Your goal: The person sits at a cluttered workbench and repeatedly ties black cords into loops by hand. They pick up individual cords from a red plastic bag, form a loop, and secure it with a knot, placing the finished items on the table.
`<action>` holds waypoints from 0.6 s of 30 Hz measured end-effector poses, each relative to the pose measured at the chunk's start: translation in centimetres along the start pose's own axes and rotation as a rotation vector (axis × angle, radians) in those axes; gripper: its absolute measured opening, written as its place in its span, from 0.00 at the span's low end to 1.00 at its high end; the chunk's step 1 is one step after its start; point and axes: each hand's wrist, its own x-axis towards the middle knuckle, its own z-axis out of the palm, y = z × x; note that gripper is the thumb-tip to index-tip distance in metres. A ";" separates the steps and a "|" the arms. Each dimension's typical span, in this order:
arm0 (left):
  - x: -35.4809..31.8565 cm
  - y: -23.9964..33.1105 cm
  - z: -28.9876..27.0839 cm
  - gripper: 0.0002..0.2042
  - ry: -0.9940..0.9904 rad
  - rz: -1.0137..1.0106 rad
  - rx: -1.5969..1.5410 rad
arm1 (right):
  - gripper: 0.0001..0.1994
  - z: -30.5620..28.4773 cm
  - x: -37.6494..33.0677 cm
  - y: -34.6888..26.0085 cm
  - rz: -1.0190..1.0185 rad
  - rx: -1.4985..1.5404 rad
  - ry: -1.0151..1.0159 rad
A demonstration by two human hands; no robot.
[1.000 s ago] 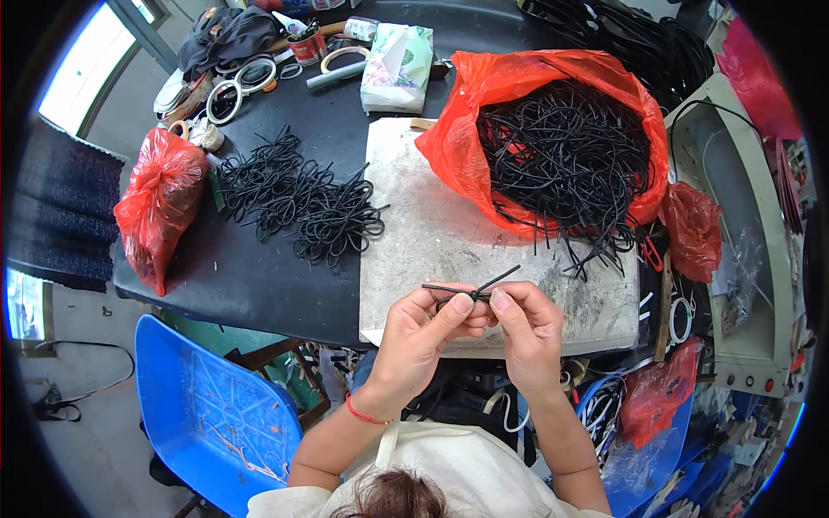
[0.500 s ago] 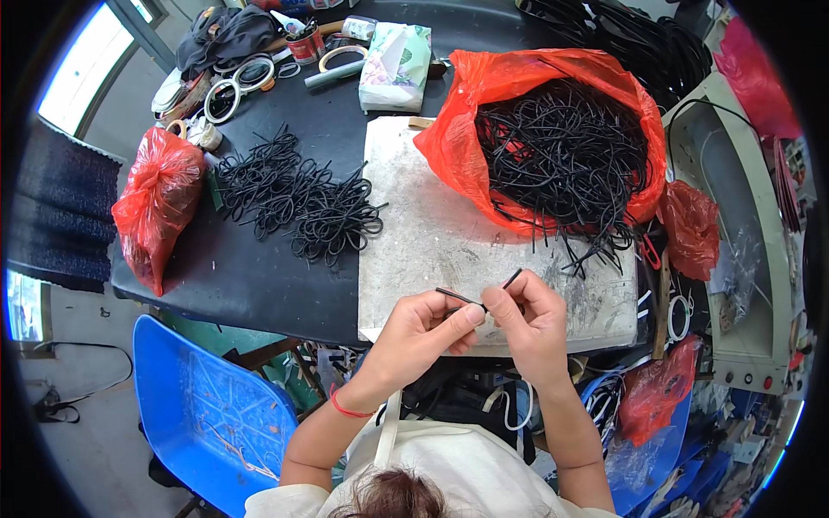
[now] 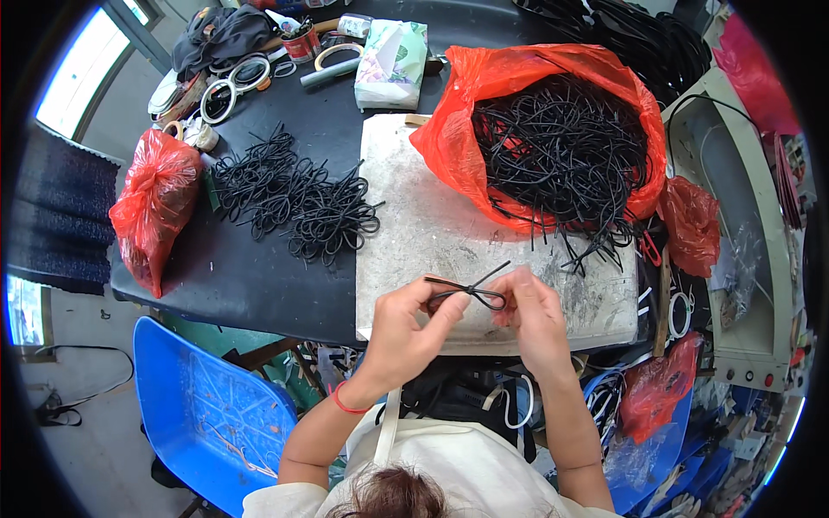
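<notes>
A thin black cord [image 3: 471,288] is looped into a small bow with a crossing at its middle, above the near edge of the pale board [image 3: 389,233]. Its loose ends stick out to the upper left and upper right. My left hand [image 3: 414,324] pinches it near the crossing, between thumb and fingers. At the bow's right loop is my right hand [image 3: 540,319], fingers bent and slightly blurred; whether they grip the loop is unclear. Beyond the hands, an open red plastic bag [image 3: 458,129] holds a tangled heap of black cords [image 3: 561,147], some spilling onto the board.
Looped black cords [image 3: 294,198] lie in a pile on the dark table [image 3: 250,298], beside a tied red bag [image 3: 155,203]. Tape rolls [image 3: 219,101] and a tissue pack [image 3: 391,65] sit farther back. Blue bins [image 3: 207,414] stand below the table; a grey metal casing [image 3: 743,259] is at right.
My hands have moved apart; the right has shifted slightly right, away from the crossing. A loop and the crossing of the cord now show between them, where fingers covered them before.
</notes>
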 end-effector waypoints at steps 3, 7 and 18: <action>0.0 -0.5 -0.6 0.10 -0.073 -0.109 -0.124 | 0.08 -0.2 -0.4 0.0 0.009 0.006 -0.065; 0.1 0.2 -1.3 0.12 -0.191 -0.229 -0.349 | 0.09 0.0 -0.5 0.6 -0.132 -0.115 -0.070; -0.4 0.1 0.2 0.12 -0.043 -0.187 -0.455 | 0.08 -0.3 -0.7 0.6 -0.065 0.058 -0.066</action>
